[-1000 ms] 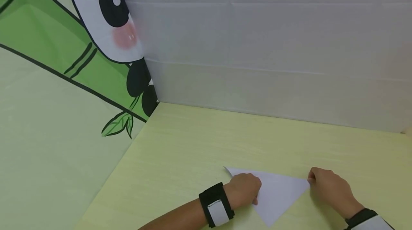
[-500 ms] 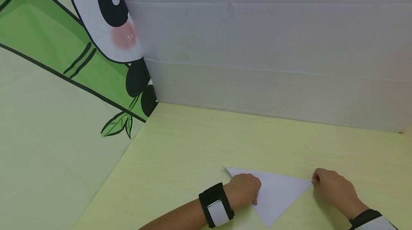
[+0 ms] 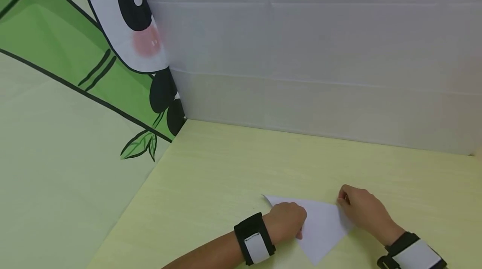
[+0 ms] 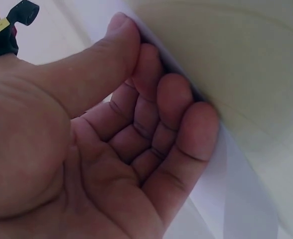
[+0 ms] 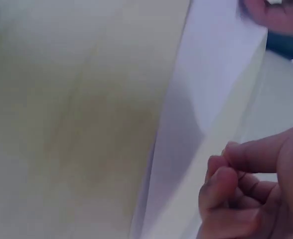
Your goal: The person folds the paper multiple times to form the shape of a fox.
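Observation:
A white sheet of paper, folded into a triangle, lies on the table, one corner towards the person. Its far left corner curls up a little. My left hand rests across the left side of the triangle with curled fingers. In the left wrist view the left fingertips and thumb tip press against the paper. My right hand is over the triangle's right corner, partly covering it. In the right wrist view that hand is curled, thumb against forefinger, nothing between them, beside the paper.
The pale yellow table meets a grey-white wall sheet at the back. A printed panda and green bamboo cover the left side. Both wrists wear black bands with white patches.
My right hand was at the triangle's right corner, drew slightly to the right, and is now further left and back, over the paper. The left hand and the paper have stayed put.

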The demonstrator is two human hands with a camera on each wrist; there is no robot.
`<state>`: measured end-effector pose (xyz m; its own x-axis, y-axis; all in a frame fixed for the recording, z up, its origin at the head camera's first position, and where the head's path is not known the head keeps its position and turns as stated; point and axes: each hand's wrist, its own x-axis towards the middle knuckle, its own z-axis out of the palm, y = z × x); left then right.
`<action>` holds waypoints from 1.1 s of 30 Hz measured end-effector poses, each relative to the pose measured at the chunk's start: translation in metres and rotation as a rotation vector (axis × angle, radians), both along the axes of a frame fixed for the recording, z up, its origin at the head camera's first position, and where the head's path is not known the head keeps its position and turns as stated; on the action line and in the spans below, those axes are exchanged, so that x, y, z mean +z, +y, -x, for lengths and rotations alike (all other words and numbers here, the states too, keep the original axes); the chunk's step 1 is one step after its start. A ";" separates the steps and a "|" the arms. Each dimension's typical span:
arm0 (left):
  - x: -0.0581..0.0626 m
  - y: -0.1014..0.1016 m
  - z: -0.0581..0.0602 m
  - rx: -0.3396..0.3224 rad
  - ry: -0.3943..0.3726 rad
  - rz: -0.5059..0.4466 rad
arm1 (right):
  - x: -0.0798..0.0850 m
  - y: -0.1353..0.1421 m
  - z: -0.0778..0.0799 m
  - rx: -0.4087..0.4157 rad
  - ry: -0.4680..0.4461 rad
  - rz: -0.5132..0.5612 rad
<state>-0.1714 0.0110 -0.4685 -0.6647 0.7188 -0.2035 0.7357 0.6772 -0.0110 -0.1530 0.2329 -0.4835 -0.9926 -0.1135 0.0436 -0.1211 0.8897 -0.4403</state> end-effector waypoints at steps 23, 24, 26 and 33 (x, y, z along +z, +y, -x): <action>-0.007 0.007 0.005 0.007 -0.080 -0.013 | -0.025 -0.045 -0.048 0.096 -0.067 0.086; -0.007 0.006 0.006 0.008 -0.087 -0.019 | -0.026 -0.045 -0.048 0.095 -0.068 0.084; -0.008 0.004 0.006 0.009 -0.100 -0.036 | -0.027 -0.045 -0.049 0.092 -0.070 0.079; -0.008 -0.004 0.007 0.001 -0.136 -0.077 | -0.034 -0.049 -0.050 0.090 -0.061 0.055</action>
<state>-0.1787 0.0073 -0.4765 -0.6352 0.7354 -0.2361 0.7263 0.6727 0.1412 -0.1027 0.1843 -0.5180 -0.9795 -0.2011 -0.0081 -0.1705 0.8506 -0.4975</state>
